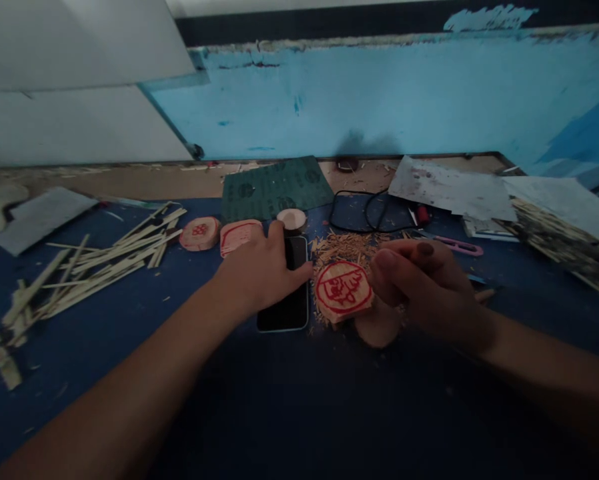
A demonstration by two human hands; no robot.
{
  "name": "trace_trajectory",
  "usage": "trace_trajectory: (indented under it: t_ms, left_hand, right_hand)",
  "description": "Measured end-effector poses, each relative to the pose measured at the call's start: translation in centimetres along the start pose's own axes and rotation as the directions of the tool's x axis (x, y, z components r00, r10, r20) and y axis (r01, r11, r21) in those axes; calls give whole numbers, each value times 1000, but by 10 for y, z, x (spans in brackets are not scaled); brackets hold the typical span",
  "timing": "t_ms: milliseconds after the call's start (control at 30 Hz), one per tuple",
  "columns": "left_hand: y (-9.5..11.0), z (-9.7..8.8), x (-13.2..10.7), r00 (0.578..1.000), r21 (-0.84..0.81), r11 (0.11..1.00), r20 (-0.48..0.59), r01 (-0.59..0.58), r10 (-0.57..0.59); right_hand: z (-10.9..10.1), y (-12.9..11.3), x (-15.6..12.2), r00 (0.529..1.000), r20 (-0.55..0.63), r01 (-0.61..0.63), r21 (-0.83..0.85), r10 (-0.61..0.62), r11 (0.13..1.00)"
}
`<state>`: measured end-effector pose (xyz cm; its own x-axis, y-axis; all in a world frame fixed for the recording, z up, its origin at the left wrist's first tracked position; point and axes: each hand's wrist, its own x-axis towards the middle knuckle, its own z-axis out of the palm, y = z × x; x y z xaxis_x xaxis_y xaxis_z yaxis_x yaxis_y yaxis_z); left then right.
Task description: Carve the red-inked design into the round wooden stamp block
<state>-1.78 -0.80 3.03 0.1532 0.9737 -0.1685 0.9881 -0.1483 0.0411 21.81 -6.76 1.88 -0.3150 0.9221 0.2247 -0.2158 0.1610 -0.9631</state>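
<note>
My left hand (259, 273) lies flat on a black phone (287, 307) that rests on the blue table cover (129, 320). To the right of the phone is a round wooden slice with a red drawing (343, 291), propped on another wooden piece (378, 327), with a heap of wood shavings (342, 248) behind it. My right hand (424, 283) is beside that slice with its fingers curled, and the thumb and forefinger pinch something small that I cannot make out.
Two more red-marked wooden slices (200, 233) (239, 235) and a small plain one (291, 219) lie behind the phone. Wooden sticks (94, 263) are scattered at left. Green sandpaper (275, 188), a black cable (369, 212), a pink knife (454, 245) and papers (449, 190) lie further back.
</note>
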Motion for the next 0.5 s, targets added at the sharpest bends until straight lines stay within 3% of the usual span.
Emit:
trace_trajectory:
  t_ms: [100,200,333,500]
  left_hand:
    - [-24,-14,3,986,-211,971,100,-112,136]
    - [-43,-24,8,953,-427,904,258,-34,158]
    - [-51,-24,13,920,-412,910,372,41,127]
    - [-50,-15,13,935,-356,935,328,-6,131]
  right_hand:
    - [-2,1,0,999,24,23,-4,-23,1000]
    - [-3,2,0,999,31,26,-21,-26,999]
    - [-1,2,0,1000,5,7,-13,-7,1000]
    - [0,3,2,1000,-10,10,61,-9,998]
